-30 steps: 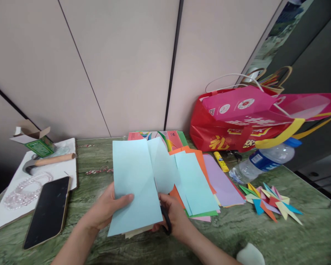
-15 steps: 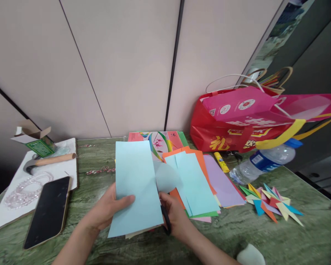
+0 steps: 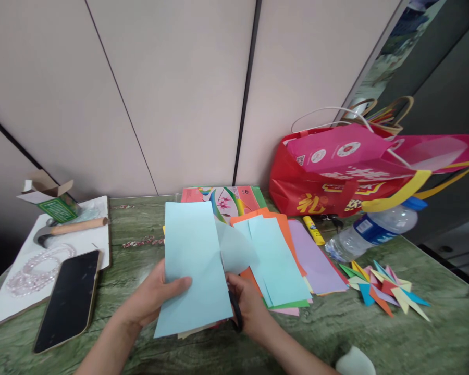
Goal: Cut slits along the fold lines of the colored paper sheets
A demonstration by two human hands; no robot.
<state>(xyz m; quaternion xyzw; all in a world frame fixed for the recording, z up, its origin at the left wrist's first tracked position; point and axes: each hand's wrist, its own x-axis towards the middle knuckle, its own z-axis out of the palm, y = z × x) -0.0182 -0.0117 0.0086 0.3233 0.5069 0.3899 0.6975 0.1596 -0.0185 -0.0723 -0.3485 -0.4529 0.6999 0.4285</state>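
A light blue sheet of paper [image 3: 193, 265] is raised over the table, gripped near its left edge by my left hand [image 3: 156, 291], thumb on top. At its right edge, my right hand [image 3: 248, 307] is closed around black-handled scissors [image 3: 235, 311]; their blades are mostly hidden by the paper. A partly separated, curled strip [image 3: 236, 250] leans out to the right of the sheet. Beyond my right hand lie cut light blue pieces [image 3: 279, 260] on top of orange [image 3: 285, 229] and green sheets. Purple paper [image 3: 316, 260] lies further right.
On the left are a phone [image 3: 68, 299], a hammer [image 3: 78, 226], beads [image 3: 41, 271] and a small green box [image 3: 58, 208]. To the right stand a red bag [image 3: 297, 182], a lying bottle [image 3: 375, 229], a glue stick [image 3: 313, 230] and folded paper pieces [image 3: 386, 286].
The raised blue sheet has shifted very slightly right and down. Both hands keep nearly the same place and hold.
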